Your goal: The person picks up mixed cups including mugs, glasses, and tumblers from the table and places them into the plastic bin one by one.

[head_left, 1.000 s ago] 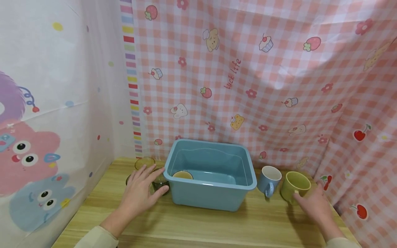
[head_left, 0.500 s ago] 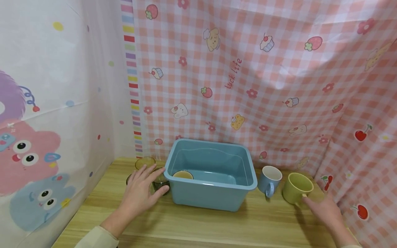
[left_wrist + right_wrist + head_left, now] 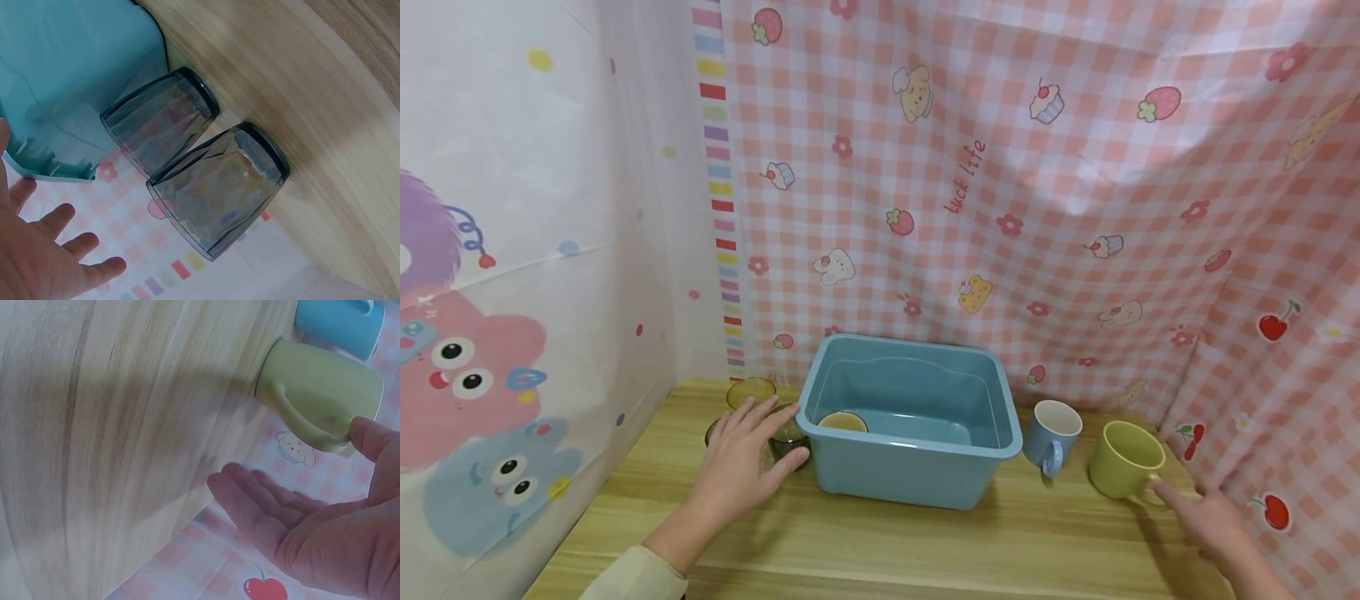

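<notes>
Green mug (image 3: pixel 1111 477) stands upright on the right part of the tabletop (image 3: pixel 1037 533), its long axis vertical and mouth up, just beside a blue mug (image 3: pixel 1043 437). Its handle (image 3: pixel 303 425) points rightward and toward the person, meeting the right hand (image 3: pixel 1213 521). That hand comes in from the lower right, thumb touching the handle's upper end, the other fingers stretched out close together and apart from the mug, so it clamps nothing. The left hand (image 3: pixel 736 467) reaches forward, fingers spread apart and gripping nothing, near two dark see-through glasses (image 3: pixel 219 190) beside the blue tub (image 3: pixel 902 475); whether a fingertip touches the tub's rim, I cannot tell.
</notes>
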Motion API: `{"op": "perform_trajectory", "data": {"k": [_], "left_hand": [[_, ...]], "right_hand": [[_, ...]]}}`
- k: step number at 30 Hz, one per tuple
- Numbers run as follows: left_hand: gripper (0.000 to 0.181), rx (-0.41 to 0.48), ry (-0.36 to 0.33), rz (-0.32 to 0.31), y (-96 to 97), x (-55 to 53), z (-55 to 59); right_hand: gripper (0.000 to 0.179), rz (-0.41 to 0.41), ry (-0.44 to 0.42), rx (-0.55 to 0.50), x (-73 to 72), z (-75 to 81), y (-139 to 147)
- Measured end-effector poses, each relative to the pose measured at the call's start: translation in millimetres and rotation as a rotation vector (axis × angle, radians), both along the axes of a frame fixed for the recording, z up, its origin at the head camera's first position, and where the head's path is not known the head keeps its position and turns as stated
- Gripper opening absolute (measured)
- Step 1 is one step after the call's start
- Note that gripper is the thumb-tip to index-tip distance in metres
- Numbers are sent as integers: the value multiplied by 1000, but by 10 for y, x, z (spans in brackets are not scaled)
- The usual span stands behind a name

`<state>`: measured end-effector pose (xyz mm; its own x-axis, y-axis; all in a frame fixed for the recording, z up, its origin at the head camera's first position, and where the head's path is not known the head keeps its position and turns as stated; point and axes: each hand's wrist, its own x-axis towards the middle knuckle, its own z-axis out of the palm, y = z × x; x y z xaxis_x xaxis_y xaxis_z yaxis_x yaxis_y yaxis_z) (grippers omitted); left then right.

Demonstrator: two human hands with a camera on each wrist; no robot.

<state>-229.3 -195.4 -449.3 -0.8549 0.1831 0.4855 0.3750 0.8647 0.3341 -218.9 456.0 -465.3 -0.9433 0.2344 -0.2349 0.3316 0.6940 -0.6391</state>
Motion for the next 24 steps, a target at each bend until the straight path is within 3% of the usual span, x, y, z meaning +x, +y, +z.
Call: {"op": "perform_trajectory", "data": {"k": [6,15,24], "left_hand": [[66,-6,0,1,6,6,14],[65,-1,4,1,2,9,18],[65,1,9,-1,-1,3,3]], "right_hand": [[104,11,-73,-81,37,5,24],[91,-12,-96,-229,49,3,17],[83,-13,-125,-312,29,2,46]]}}
